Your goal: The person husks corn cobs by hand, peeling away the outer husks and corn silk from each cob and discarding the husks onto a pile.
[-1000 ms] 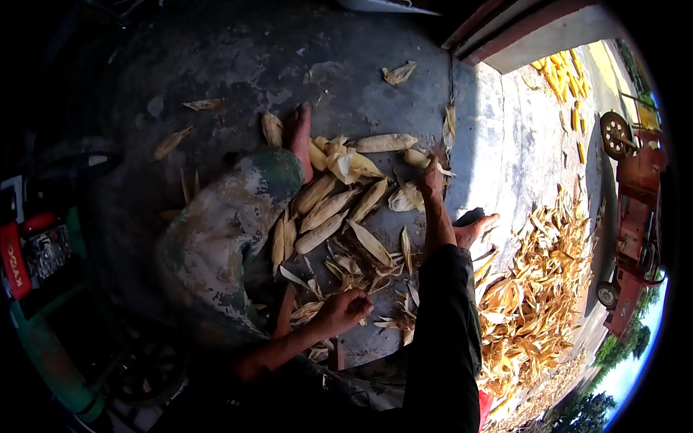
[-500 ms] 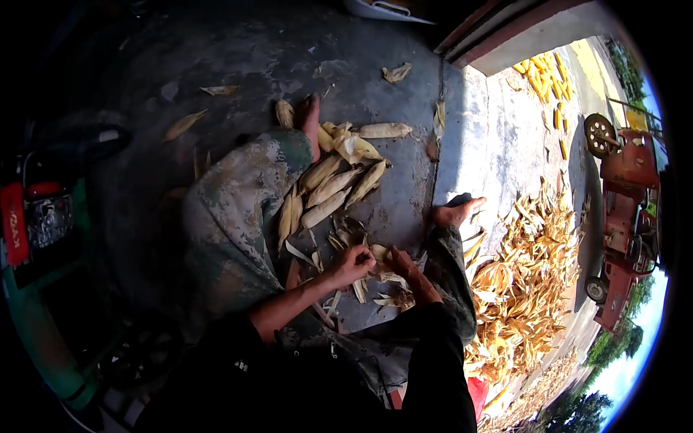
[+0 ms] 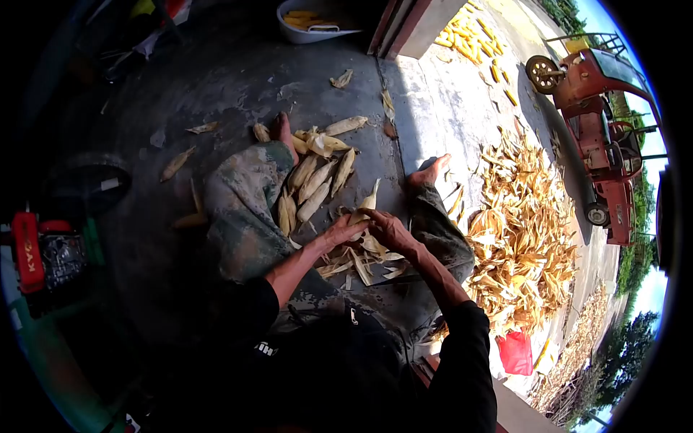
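Between my legs I hold an ear of corn (image 3: 367, 202) in its pale husk, its tip pointing away from me. My left hand (image 3: 346, 229) is closed around its lower part. Against the right side of the same ear, my right hand (image 3: 390, 231) has its fingers closed on the husk; the exact grip is partly hidden. Just beyond my hands, several unhusked ears of corn (image 3: 315, 189) lie in a pile by my left foot. Torn husks (image 3: 359, 263) are scattered on the floor beneath my hands.
A large heap of dry husks (image 3: 516, 238) lies to the right in sunlight, with yellow corn cobs (image 3: 469, 40) farther off. A white basin (image 3: 292, 30) holds more cobs. A red three-wheeled vehicle (image 3: 588, 101) stands outside; a red-and-black engine (image 3: 54, 252) is on the left.
An ear of corn now stands out clearly between my hands, which have come closer together around it. The view has shifted, bringing the white basin with cobs into sight.
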Motion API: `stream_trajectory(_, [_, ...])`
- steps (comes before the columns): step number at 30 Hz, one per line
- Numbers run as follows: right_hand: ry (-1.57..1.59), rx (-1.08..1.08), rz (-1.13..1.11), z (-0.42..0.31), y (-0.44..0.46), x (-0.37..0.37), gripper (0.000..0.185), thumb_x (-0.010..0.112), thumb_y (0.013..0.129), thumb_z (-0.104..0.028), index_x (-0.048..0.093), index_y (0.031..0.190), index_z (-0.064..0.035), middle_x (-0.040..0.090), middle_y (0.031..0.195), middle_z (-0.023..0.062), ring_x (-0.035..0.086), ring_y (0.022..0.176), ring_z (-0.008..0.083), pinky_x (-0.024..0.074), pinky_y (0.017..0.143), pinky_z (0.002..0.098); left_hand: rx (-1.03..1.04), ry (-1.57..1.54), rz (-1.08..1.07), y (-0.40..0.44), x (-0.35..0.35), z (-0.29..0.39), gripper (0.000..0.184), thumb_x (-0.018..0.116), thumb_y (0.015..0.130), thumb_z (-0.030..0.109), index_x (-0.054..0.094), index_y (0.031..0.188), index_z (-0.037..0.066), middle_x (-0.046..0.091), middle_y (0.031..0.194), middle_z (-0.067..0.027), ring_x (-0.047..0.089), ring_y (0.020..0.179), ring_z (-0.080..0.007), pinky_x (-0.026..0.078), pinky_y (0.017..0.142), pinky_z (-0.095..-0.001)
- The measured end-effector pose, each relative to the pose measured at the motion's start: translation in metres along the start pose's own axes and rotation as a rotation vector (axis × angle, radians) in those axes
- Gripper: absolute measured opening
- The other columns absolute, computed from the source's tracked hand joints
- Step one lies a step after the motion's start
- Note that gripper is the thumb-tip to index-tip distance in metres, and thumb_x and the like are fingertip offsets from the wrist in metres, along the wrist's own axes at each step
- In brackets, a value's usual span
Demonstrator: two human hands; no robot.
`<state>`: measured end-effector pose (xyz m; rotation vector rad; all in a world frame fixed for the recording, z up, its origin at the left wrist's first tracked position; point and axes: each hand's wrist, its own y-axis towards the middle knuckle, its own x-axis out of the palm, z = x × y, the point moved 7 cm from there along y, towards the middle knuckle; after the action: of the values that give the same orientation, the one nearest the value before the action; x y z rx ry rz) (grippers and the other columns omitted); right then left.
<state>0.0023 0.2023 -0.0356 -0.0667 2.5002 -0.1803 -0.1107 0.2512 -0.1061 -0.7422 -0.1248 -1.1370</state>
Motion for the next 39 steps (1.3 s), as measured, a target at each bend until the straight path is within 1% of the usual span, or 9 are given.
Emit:
stream_trajectory(3, [0.275,0.090,0.158,-0.002,-0.009,0.003,0.042,0.057,0.094,-0.013,0.045,0.134,-0.0069,0.067,0.097,0.0165,0.067,0.087,0.0259,0.0541,0.072,0.0342,0.027,0.040,0.044,-0.004,-0.009,-0.005,0.062,0.068,0.089,0.037,0.045,0.134,0.002,0.060,0.110,-0.0068,0.060,0.097,-0.0147,0.051,0.079,-0.0304])
stream_trajectory(5, [0.711,0.385,0.393,0.029,-0.020,0.005,0.040,0.056,0.097,-0.018,0.048,0.131,0.0013,0.067,0.098,0.0138,0.066,0.087,0.0184,0.0553,0.070,0.0311,0.010,0.239,0.166,-0.001,-0.017,-0.017,0.065,0.072,0.082,0.033,0.046,0.133,0.001,0.062,0.106,-0.0073,0.060,0.095,-0.0167,0.049,0.080,-0.0329])
stream_trajectory(6, [0.726,0.369,0.307,0.028,-0.018,0.007,0.037,0.057,0.097,-0.023,0.056,0.119,0.0072,0.067,0.099,0.0110,0.065,0.085,0.0167,0.0558,0.070,0.0292,-0.024,0.336,0.153,-0.014,-0.003,0.004,0.069,0.073,0.076,0.031,0.046,0.130,-0.002,0.062,0.105,-0.0105,0.061,0.095,-0.0177,0.049,0.080,-0.0339])
stream_trajectory(17, [0.976,0.376,0.480,0.040,-0.049,0.030,0.034,0.057,0.096,-0.026,0.068,0.096,0.0065,0.068,0.081,0.0070,0.066,0.072,0.0138,0.0549,0.070,0.0271,0.133,0.868,0.171,-0.036,0.005,0.015,0.068,0.074,0.070,0.037,0.051,0.125,0.005,0.065,0.104,-0.0188,0.065,0.095,-0.0346,0.051,0.081,-0.0413])
stream_trajectory(21, [0.930,0.444,0.507,0.062,-0.056,0.042,0.033,0.058,0.093,-0.023,0.067,0.091,0.0076,0.066,0.079,0.0051,0.064,0.069,0.0124,0.0539,0.065,0.0263,0.228,0.917,0.196,-0.043,0.018,0.025,0.066,0.080,0.070,0.043,0.054,0.115,0.003,0.067,0.099,-0.0208,0.066,0.093,-0.0369,0.050,0.079,-0.0434])
stream_trajectory(27, [0.564,0.623,0.629,0.059,-0.060,0.033,0.036,0.064,0.079,-0.029,0.069,0.080,0.0069,0.066,0.067,0.0081,0.064,0.066,0.0127,0.0510,0.061,0.0300,0.033,0.706,0.162,-0.040,0.023,0.014,0.056,0.080,0.073,0.043,0.064,0.105,0.000,0.070,0.094,-0.0168,0.068,0.085,-0.0265,0.052,0.075,-0.0363])
stream_trajectory(33, [1.022,0.657,0.694,0.062,-0.056,0.055,0.025,0.067,0.081,-0.023,0.067,0.082,0.0022,0.063,0.067,0.0051,0.060,0.060,0.0139,0.0491,0.056,0.0325,0.239,0.959,0.383,-0.041,0.025,0.023,0.056,0.084,0.071,0.040,0.061,0.104,0.001,0.070,0.091,-0.0153,0.068,0.083,-0.0267,0.052,0.073,-0.0376])
stream_trajectory(37, [0.398,0.237,0.760,0.074,-0.044,0.072,0.025,0.071,0.079,-0.025,0.057,0.076,-0.0049,0.053,0.061,-0.0002,0.056,0.052,0.0174,0.0437,0.046,0.0329,0.562,0.658,0.429,-0.037,0.034,0.050,0.049,0.084,0.074,0.033,0.058,0.100,0.002,0.066,0.090,-0.0095,0.062,0.079,-0.0210,0.050,0.074,-0.0345])
stream_trajectory(39, [1.390,0.622,0.797,0.109,-0.043,0.099,0.020,0.069,0.080,-0.024,0.059,0.076,-0.0065,0.053,0.061,0.0016,0.053,0.049,0.0174,0.0406,0.042,0.0336,0.509,0.548,0.415,-0.031,0.014,0.039,0.048,0.081,0.078,0.036,0.058,0.099,0.001,0.065,0.091,-0.0088,0.060,0.080,-0.0205,0.049,0.074,-0.0340])
